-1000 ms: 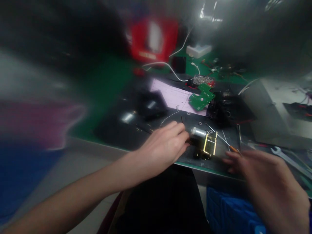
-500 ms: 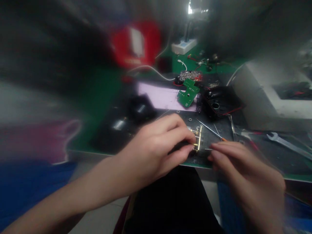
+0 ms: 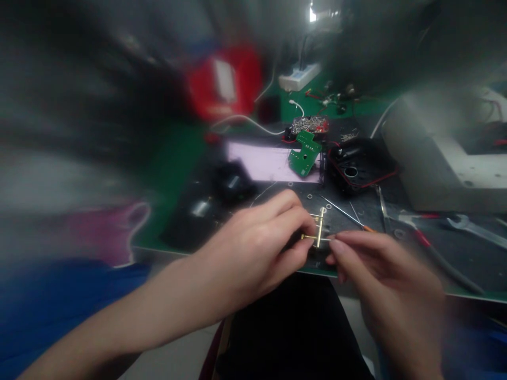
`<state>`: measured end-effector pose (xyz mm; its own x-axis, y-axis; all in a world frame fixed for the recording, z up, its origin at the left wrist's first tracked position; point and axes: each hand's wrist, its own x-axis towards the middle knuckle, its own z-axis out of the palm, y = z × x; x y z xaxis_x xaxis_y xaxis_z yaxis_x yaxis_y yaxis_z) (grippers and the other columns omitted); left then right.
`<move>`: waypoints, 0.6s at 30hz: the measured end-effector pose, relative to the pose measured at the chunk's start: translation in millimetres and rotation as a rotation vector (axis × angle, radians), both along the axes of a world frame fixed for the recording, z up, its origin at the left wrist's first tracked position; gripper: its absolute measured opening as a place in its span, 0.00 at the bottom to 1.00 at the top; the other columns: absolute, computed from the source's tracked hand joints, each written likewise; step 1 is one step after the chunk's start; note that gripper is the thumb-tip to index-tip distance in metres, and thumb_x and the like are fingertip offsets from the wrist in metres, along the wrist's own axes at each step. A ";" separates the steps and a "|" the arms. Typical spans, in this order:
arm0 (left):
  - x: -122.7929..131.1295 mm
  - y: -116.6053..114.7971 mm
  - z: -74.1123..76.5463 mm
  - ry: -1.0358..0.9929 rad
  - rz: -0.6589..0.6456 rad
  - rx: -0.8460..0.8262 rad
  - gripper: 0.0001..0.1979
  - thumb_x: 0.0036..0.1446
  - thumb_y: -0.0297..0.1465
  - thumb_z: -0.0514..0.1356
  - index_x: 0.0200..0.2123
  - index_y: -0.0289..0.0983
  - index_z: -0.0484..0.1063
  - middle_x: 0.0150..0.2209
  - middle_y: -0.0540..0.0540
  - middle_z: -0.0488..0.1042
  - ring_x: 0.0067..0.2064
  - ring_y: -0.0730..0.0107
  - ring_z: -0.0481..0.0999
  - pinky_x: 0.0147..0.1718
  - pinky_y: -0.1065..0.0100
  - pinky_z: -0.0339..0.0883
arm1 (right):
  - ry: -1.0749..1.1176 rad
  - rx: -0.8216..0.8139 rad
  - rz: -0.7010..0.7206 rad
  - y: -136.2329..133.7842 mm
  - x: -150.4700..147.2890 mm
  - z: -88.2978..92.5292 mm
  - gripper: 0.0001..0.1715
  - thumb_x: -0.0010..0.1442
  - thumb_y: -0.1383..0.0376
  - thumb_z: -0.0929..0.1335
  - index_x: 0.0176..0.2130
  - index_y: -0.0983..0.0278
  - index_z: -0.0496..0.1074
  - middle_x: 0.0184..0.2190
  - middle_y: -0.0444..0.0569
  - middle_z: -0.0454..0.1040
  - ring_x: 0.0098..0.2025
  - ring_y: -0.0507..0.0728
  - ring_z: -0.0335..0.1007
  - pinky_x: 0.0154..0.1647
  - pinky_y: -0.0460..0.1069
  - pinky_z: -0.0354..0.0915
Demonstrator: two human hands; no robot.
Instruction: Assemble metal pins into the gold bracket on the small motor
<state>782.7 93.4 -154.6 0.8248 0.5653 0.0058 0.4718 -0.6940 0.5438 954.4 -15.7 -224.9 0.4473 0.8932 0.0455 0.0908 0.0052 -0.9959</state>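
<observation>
Near the bench's front edge, my left hand is closed on a small brass-coloured assembly, a flat bar with thin rods fixed to it. My fingers cover much of its left side. My right hand pinches a thin metal pin whose free end points left and meets the lower part of the bar. Whether the pin sits in a hole I cannot tell. Beyond my right fingers lies a thin screwdriver with an orange handle. Small washers lie just past the assembly.
A green circuit board lies on a pale sheet. Behind it stands a box of small metal parts. To the right are a black housing, a wrench, red-handled pliers and a large grey machine.
My right hand has moved left, bringing the pin from a gap away up to the brass bar. The left hand keeps its hold, with the assembly slightly turned.
</observation>
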 end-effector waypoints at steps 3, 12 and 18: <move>-2.5 -3.4 1.5 0.007 0.027 0.014 0.06 0.70 0.28 0.57 0.49 0.40 0.70 0.47 0.49 0.70 0.42 0.73 0.71 0.39 0.68 0.65 | 0.057 -0.008 0.025 1.1 0.3 0.5 0.05 0.64 0.61 0.76 0.41 0.57 0.80 0.33 0.42 0.81 0.30 0.52 0.79 0.34 0.41 0.78; -14.1 -7.2 8.3 -0.066 0.071 0.055 0.07 0.68 0.25 0.60 0.48 0.40 0.71 0.43 0.51 0.75 0.41 0.76 0.74 0.40 0.72 0.68 | 0.125 -0.006 0.050 3.1 1.2 -3.2 0.06 0.64 0.62 0.76 0.42 0.59 0.80 0.33 0.44 0.81 0.30 0.52 0.79 0.33 0.40 0.77; -16.7 -4.6 3.5 -0.148 -0.013 0.249 0.18 0.68 0.22 0.61 0.58 0.39 0.71 0.48 0.50 0.78 0.47 0.76 0.76 0.48 0.73 0.69 | 0.059 0.027 0.042 1.9 1.5 -5.2 0.04 0.64 0.64 0.76 0.42 0.58 0.80 0.35 0.41 0.81 0.32 0.47 0.79 0.33 0.34 0.72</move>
<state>766.0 88.8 -151.1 0.8117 0.5211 0.2639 0.3905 -0.8201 0.4183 955.9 -13.9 -230.0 0.4122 0.9100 0.0444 0.0309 0.0348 -0.9989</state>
